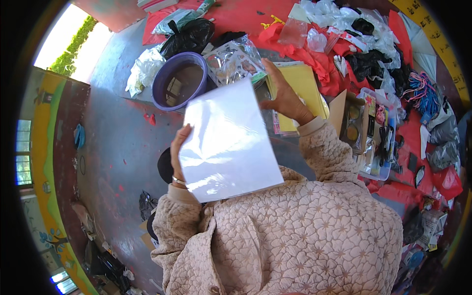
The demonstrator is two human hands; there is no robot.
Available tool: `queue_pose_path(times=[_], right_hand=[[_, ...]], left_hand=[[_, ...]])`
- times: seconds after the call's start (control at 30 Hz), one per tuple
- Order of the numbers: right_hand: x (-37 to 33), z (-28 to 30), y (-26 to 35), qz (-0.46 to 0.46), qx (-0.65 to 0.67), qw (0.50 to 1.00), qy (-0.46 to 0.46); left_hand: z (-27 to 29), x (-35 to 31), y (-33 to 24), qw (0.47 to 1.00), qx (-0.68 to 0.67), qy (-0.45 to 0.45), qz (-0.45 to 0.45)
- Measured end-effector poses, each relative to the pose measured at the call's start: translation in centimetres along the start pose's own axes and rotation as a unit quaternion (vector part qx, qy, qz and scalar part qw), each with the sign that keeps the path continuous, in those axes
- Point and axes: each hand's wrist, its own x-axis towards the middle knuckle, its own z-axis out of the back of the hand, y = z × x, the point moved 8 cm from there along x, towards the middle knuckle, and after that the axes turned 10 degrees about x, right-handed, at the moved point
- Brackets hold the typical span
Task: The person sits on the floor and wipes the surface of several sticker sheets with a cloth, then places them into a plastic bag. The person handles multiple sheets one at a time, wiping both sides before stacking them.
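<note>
Your left hand [178,153] grips the glossy white sheet [227,142] — it hides your right hand's [285,101] fingertips, grip unclear.

Informal craft workspace on a concrete floor [118,147]. Red cloth [246,19] at 12 o'clock, heaped plastic bags [344,14]. Supply tray [376,132] at 3 o'clock.

Daylight fills the scene, bright and even. The strongest light comes from the upper left, where an opening [73,42] is blown out to near white. A glossy sheet [228,142] in the middle catches hard glare, with pale streaks across its surface washing out any detail. Shadows are soft and short. The fisheye lens bends straight edges toward the rim and leaves black corners. The centre is sharp; things near the rim look smeared and squeezed.
</note>
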Motion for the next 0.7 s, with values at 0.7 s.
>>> queue_pose_path(times=[0.7], right_hand=[[-0.3,0.8,-8.9,-0.304,0.195,0.929,-0.084]], left_hand=[[2.7,3.7,1.0,0.995,0.078,-0.056,0.013]])
